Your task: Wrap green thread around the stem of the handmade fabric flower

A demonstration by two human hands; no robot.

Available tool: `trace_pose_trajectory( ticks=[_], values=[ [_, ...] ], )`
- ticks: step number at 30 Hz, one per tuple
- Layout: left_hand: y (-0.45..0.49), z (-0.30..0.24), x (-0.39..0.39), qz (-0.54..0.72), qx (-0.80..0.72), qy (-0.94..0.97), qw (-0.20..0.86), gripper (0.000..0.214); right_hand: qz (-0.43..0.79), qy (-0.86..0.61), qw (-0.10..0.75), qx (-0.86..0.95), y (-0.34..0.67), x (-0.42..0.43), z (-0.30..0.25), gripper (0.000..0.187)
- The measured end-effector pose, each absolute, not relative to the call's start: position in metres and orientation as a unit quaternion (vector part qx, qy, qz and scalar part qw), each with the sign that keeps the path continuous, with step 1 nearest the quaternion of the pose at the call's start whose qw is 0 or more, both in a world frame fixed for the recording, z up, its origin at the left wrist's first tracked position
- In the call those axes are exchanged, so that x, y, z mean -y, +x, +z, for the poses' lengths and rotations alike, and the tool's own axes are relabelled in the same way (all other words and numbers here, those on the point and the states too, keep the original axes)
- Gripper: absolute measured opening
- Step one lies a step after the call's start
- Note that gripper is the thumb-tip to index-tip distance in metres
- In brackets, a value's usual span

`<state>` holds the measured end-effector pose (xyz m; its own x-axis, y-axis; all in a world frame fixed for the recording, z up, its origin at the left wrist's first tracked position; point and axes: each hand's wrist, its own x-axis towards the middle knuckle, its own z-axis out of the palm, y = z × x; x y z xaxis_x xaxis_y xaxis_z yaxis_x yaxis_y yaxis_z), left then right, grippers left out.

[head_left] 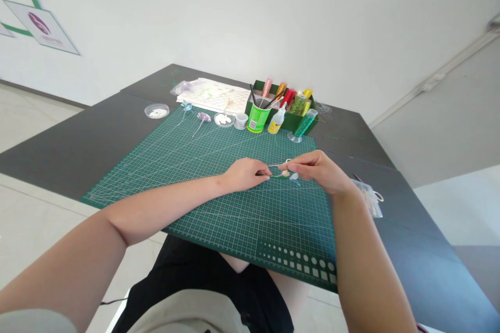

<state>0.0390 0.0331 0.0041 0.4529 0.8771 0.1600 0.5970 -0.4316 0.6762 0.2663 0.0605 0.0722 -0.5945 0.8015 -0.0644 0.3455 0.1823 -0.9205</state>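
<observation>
My left hand (245, 174) and my right hand (319, 169) meet over the middle of a green cutting mat (203, 177). Both are closed in a pinch on a thin green wire stem (278, 176) that runs between them. Small pale petal-like pieces (289, 174) sit on the stem close to my right fingertips. The hands hover just above the mat.
At the mat's far edge stand a green cup of tools (258, 115), a glue bottle (276, 122), a small jar (241, 120), a green box of glitter tubes (296, 104) and small dishes (157, 111). A plastic bag (369, 199) lies at right on the dark table (78, 140).
</observation>
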Motion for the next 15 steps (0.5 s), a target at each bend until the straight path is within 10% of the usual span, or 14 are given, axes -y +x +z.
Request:
trace_pose_trajectory(
  ticks=[15],
  values=[
    [0.043, 0.005, -0.025, 0.253, -0.407, 0.834, 0.272, 0.008, 0.481, -0.459, 0.304, 0.682, 0.263, -0.075, 0.05, 0.053]
  ],
)
